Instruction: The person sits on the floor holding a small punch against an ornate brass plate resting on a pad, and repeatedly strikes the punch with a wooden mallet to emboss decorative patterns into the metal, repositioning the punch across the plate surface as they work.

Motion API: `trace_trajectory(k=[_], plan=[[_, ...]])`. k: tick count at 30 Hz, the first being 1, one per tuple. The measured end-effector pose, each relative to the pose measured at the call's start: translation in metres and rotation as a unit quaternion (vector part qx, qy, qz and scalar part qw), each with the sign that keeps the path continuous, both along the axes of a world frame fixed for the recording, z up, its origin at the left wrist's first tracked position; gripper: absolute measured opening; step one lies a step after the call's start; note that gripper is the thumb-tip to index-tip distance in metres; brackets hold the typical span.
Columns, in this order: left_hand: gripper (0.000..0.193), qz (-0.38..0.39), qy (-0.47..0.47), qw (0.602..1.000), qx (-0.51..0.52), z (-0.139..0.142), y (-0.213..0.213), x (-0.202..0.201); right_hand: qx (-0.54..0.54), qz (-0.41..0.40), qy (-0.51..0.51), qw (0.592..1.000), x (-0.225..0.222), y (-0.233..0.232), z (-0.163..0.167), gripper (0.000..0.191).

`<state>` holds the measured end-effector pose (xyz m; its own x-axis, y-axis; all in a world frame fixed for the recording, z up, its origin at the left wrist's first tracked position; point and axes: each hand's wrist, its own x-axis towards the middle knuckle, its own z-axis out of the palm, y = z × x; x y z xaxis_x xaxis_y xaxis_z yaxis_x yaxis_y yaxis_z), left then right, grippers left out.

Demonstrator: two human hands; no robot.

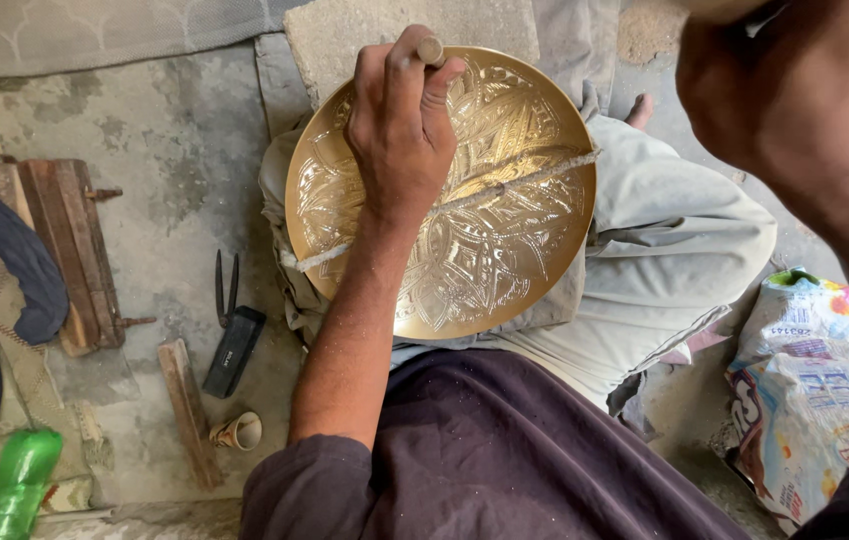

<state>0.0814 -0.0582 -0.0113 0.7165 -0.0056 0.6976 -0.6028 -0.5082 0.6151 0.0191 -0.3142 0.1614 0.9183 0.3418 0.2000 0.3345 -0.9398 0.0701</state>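
We rest one engraved brass plate (504,230) on our lap, a single cord (519,180) stretched across its face. Our left hand (402,125) lies over the plate's upper left part, fingers curled tight around one small chisel-like tool (431,49). Our right arm fills the top right corner; its hand is out of view, so we cannot tell its fingers. On the floor to the left lie one pair of dividers (225,285), one green bottle (16,485) and one wooden stick (187,410).
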Motion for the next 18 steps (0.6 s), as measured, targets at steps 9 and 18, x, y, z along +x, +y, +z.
trace_trajectory(k=[9,18], plan=[[0.017,0.008,0.03,0.999,0.014,0.017,0.0,0.002,-0.032,-0.042,0.031,0.998,0.006,0.013,0.007,0.012],[0.019,0.007,0.01,1.0,0.023,0.024,0.001,0.001,0.08,0.041,-0.094,0.992,0.019,0.036,-0.006,0.045]])
